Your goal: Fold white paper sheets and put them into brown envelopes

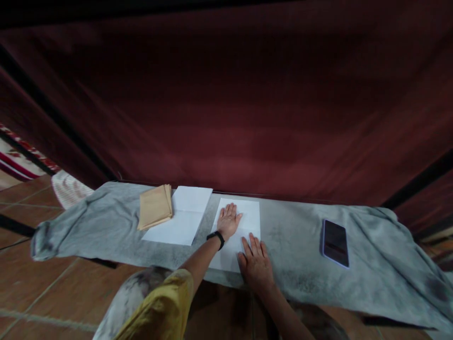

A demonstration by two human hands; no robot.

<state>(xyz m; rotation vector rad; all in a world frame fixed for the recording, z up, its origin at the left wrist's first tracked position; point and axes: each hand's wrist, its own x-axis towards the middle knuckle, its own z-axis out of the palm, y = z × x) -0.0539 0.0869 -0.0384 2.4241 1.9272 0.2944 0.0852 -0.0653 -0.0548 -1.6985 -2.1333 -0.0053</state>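
The white sheet of paper (249, 213) in front of you lies flat on the grey cloth-covered bench (293, 245), a faint crease crossing its middle. Your left hand (228, 222) rests palm down on it, fingers straight and slightly parted. Your right hand (256, 265) is also open, its fingers spread over the sheet's lower right edge. Left of them, a stack of tan paper (155, 208) overlaps a second creased white sheet (186, 222); a dark-screened phone (336, 243) lies well to the right.
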